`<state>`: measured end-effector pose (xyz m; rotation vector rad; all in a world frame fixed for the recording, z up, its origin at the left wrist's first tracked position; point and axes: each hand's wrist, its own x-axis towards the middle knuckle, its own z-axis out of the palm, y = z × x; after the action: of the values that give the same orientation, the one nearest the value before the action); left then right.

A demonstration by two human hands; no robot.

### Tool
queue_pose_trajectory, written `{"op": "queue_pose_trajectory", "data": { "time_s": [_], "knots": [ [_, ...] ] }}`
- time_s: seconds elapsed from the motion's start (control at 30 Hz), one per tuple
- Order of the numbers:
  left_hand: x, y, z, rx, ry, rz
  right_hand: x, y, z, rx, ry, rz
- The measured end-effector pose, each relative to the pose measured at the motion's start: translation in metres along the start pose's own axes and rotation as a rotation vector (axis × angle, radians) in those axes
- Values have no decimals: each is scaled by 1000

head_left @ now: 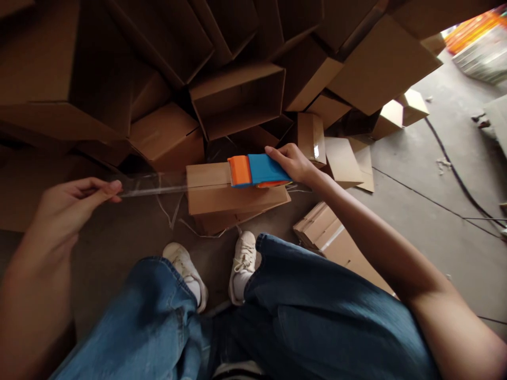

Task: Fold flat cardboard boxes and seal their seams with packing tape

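Observation:
My right hand (pixel 291 161) grips a blue and orange tape dispenser (pixel 259 169) over the top of a small cardboard box (pixel 222 198). Off to the left, my left hand (pixel 89 198) pinches the end of a strip of clear packing tape (pixel 158 187) between thumb and fingers. The strip is stretched out past the box's left end, and a seam runs along the top toward the dispenser. Below this box, another cardboard piece shows partly, tilted. How far the tape sticks to the top is hard to make out.
Open cardboard boxes (pixel 241 97) are heaped beyond my hands. A strapped stack of flat cardboard (pixel 336 237) lies by my right leg. Loose plastic straps (pixel 206 234) lie near my shoes (pixel 245 253). A dark cable (pixel 455 169) crosses the concrete floor at right.

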<state>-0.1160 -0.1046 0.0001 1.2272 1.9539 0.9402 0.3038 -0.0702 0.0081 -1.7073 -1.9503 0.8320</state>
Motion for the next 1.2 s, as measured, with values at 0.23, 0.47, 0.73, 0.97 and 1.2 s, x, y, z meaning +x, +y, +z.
{"op": "queue_pose_trajectory", "data": {
  "time_s": [0.23,0.47,0.73,0.97,1.2],
  "knots": [
    [8,-3,-3,-27,-19,-9,0,-3,-3,5,-28,-30],
    [14,-12,0,79,-81,-62,0,-2,-2,19,-28,-28],
    [14,-35,26,55,-206,-153,-1,-3,-2,19,-22,-60],
    [11,-33,23,8,-134,-168,3,-16,4,-69,-20,-57],
    [19,-40,18,24,-122,-192,8,-26,10,-176,-4,-55]
  ]
}}
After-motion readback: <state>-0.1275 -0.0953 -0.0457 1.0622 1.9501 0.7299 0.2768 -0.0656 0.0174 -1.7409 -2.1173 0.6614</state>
